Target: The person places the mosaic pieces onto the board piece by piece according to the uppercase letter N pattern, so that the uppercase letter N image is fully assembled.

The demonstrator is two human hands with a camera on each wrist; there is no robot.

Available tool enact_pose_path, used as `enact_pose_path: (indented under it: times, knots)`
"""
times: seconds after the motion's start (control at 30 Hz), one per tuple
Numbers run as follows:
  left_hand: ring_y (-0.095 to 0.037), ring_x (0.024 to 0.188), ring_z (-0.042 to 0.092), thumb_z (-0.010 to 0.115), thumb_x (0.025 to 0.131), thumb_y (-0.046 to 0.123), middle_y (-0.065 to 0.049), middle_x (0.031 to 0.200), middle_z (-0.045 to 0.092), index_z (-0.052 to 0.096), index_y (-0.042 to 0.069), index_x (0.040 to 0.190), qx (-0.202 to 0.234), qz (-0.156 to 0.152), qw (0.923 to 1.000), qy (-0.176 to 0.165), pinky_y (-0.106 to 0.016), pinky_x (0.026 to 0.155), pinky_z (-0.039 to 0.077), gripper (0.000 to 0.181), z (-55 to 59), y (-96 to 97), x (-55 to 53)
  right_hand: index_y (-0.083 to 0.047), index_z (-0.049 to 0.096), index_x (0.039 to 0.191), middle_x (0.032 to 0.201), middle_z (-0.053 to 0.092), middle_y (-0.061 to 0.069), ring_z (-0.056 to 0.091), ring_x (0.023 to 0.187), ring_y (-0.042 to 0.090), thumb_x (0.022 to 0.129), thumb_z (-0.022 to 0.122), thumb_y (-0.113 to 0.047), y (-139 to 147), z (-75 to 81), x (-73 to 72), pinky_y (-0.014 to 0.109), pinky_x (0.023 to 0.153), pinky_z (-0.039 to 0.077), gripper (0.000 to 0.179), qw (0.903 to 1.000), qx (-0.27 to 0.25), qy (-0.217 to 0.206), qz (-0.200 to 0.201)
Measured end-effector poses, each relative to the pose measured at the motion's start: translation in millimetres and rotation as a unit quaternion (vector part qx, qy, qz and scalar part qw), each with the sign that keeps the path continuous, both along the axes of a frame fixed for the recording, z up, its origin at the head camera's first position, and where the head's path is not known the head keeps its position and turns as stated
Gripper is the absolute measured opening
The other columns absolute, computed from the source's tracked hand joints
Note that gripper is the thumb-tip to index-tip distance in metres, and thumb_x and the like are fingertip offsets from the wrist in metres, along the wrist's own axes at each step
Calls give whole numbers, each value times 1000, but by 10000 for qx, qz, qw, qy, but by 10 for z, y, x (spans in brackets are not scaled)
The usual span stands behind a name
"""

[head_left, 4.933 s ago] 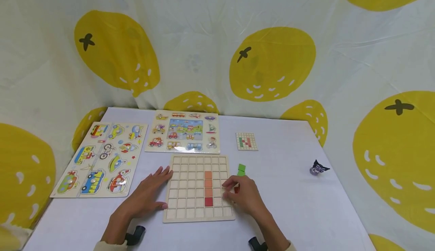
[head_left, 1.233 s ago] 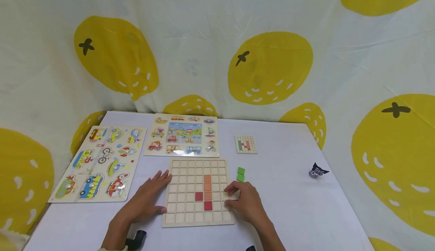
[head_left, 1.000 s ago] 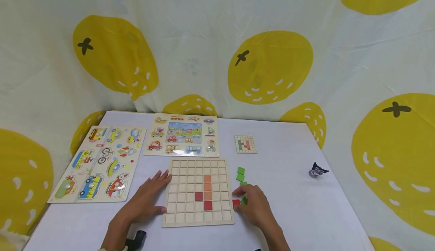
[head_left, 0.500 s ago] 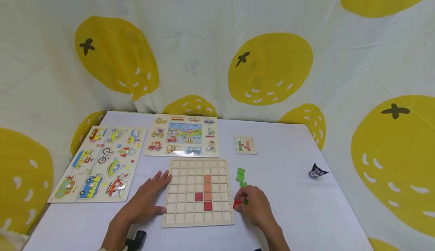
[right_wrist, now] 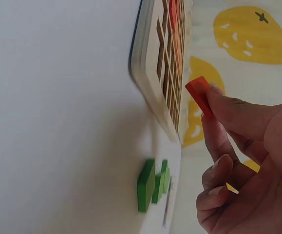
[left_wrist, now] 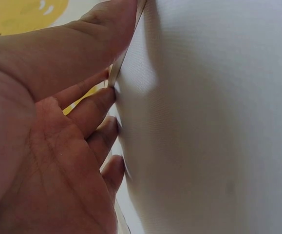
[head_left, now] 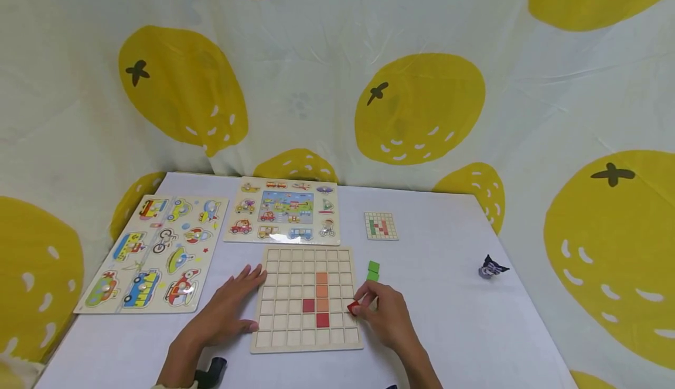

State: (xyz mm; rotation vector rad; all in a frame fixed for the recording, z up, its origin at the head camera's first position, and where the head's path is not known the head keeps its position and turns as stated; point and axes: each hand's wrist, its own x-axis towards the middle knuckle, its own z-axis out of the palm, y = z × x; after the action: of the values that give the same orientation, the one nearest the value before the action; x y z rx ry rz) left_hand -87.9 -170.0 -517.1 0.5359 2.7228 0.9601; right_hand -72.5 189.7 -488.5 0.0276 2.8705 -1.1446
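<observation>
A wooden grid board (head_left: 287, 339) lies on the table between the two hands. Three orange tiles (head_left: 322, 290) stand in one column of it, with a red tile (head_left: 323, 320) below them and another red tile (head_left: 308, 305) to the left of the lowest orange one. My right hand (head_left: 387, 316) pinches a red square tile (right_wrist: 199, 94) between thumb and finger, raised over the board's right edge. My left hand (head_left: 227, 304) rests at the board's left edge, fingers extended and touching it. Green tiles (head_left: 373, 270) lie right of the board, some hidden behind the right hand.
A small pattern card (head_left: 381, 226) lies beyond the green tiles. Two vehicle picture puzzles, one at the left (head_left: 153, 254) and one behind the board (head_left: 282, 210), lie on the table. A small dark-and-white object (head_left: 492, 267) sits far right. A patterned cloth (head_left: 316, 84) hangs behind.
A red tile has been set left of the orange column. The right hand has since picked up another red tile from beside the board and moved it left. The left hand has stayed put.
</observation>
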Motion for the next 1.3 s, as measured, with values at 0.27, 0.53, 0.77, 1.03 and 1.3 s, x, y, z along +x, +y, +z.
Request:
enact_pose_path:
  times: [0.27,0.53,0.77,1.03,1.3]
  knots:
    - [-43,164,19,95,74,26,-12,175,31,41,14,164,13,8,10000,20,-65,132,15,106,23,0,-9,-25,72,88,72,63,-11,53,72,12,83,89,-14,-291,-24,-101,24,61,40,21,9999,-123,-9,41]
    - [-42,165,19,95,73,25,-11,175,32,41,14,164,49,27,10000,83,-65,133,15,106,13,5,-17,-24,71,86,72,64,-12,60,82,10,86,88,-17,-562,-37,-222,25,65,47,18,9996,-82,13,261]
    - [-43,164,19,95,74,27,-12,175,32,41,14,164,40,-9,10000,44,-66,132,15,106,13,7,-24,-22,71,86,72,65,-10,59,74,10,86,88,-18,-783,-60,-330,25,56,48,17,9990,-180,-97,406]
    - [-43,165,18,96,74,24,-12,175,32,41,13,164,-11,23,10000,-2,-66,132,15,106,11,12,-4,-22,72,86,67,62,-11,57,70,8,86,88,-21,-988,-98,-397,24,56,47,16,9983,32,-108,579]
    - [-42,165,18,96,74,23,-11,175,32,42,14,164,45,57,10000,-36,-65,133,14,106,-7,8,-5,-21,73,84,67,59,-11,54,74,7,86,88,-20,-1092,-125,-459,24,59,44,15,9975,376,34,597]
